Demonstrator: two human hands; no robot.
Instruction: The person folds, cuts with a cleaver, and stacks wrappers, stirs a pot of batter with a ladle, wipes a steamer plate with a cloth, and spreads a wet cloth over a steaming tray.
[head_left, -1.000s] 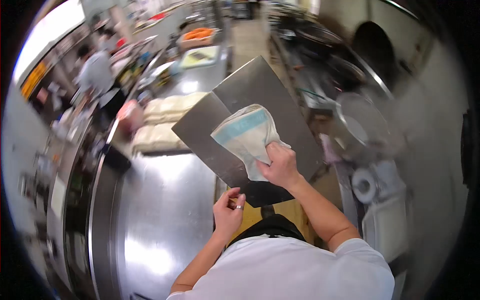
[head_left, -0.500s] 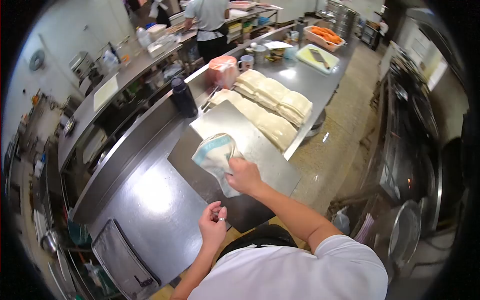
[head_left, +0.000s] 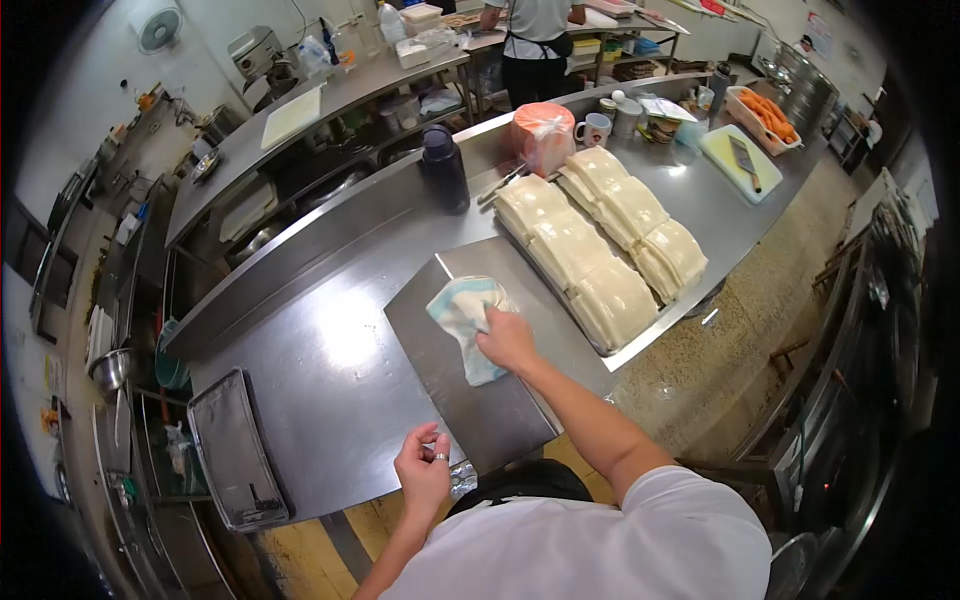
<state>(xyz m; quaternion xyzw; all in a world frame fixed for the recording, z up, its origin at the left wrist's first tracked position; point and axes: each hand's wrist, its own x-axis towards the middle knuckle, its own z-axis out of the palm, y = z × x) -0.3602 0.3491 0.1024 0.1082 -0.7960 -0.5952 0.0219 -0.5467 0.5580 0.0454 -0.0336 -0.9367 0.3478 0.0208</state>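
Note:
My right hand [head_left: 508,339] is closed on a white cloth [head_left: 464,318] with a light blue stripe. The cloth lies crumpled against the top of a steel slab [head_left: 420,330] on the metal worktable. My left hand [head_left: 424,465] hangs near the table's front edge with loosely curled fingers and holds nothing; a ring is on one finger. Beyond the slab, stacked pale dough sheets [head_left: 575,255] lie on a tray [head_left: 640,345] in two rows. The farther row of dough [head_left: 640,220] sits to the right.
A dark bottle [head_left: 445,170], a bagged orange bundle [head_left: 544,138] and a mug [head_left: 593,130] stand by the back ledge. Farther right are a knife [head_left: 742,155] on a cutting board [head_left: 728,170] and a basket of carrots [head_left: 765,118]. A dark tray [head_left: 236,450] lies left. A co-worker [head_left: 537,50] stands behind.
My view has turned, so the table and dough appear shifted right. On the slab, the cloth has shifted toward the dough-side edge less than the view; its own travel is unclear. My right hand still grips it.

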